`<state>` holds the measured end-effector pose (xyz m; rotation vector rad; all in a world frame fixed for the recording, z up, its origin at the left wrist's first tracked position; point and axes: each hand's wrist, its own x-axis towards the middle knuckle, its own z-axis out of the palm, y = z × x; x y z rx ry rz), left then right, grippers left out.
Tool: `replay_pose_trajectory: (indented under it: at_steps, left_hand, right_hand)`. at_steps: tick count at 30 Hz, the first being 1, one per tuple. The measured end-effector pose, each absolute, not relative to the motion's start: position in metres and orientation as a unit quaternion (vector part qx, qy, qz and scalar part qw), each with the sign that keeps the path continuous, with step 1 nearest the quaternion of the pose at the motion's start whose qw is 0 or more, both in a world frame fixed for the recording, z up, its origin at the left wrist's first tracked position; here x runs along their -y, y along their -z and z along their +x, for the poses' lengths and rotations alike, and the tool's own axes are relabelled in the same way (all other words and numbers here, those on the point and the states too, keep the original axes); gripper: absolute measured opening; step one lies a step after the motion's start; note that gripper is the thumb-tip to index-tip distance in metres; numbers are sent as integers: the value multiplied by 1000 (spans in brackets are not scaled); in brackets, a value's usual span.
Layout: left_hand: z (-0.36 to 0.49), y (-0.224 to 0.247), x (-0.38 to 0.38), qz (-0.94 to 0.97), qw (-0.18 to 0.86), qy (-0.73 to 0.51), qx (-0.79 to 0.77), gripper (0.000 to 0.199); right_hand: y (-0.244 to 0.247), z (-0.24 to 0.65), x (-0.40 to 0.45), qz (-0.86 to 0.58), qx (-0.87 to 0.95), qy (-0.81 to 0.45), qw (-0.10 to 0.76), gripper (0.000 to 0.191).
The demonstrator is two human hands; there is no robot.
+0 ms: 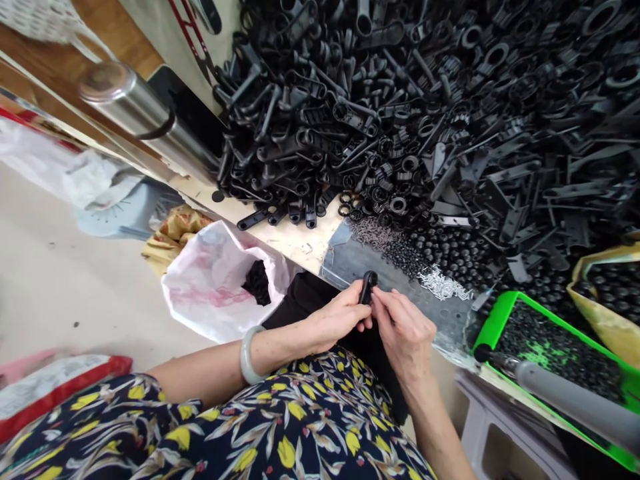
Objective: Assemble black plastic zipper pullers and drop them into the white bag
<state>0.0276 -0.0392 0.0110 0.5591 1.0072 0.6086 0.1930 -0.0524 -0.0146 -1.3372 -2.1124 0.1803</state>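
Note:
My left hand [336, 319], with a pale bangle on its wrist, is closed round a small black plastic part [369, 288] that has a rounded, ring-like top. Thumb and fingers of my right hand [404, 328] are pinched together against the part's right side; whatever lies between those fingertips is too small to make out. Both hands are above my lap, just in front of the table's dark grey edge strip [360, 259]. Beyond them on the table lie small silver pins [444, 284], black balls [453, 250] and tiny dark pieces [377, 239].
A large heap of black plastic parts [310, 133] covers the table. At left stand a steel flask [145, 110] and, lower, an open white bag [200, 287] with black pieces inside. To the right are a green tray [505, 307], a grey cylindrical tool [570, 393] and a yellow bag [607, 313].

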Motion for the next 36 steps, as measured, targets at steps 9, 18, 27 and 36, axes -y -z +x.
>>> replay_pose_trajectory:
  at_steps: [9,18,27,36]
  left_hand:
    - [25,-11,36,255,798,-273,-472,35]
    - [24,-8,35,218,815,-289,-452,34]
    - [25,-11,33,241,805,-281,-463,24]
    - [25,-6,32,275,794,-272,-469,23]
  right_hand:
    - [0,193,44,-527,793,-133,274,11]
    - [4,195,37,-482,844,-58,229,19]
    - [-5,192,33,-466,863,-52,190,15]
    - [-10,196,24,-430,896,6,114,16]
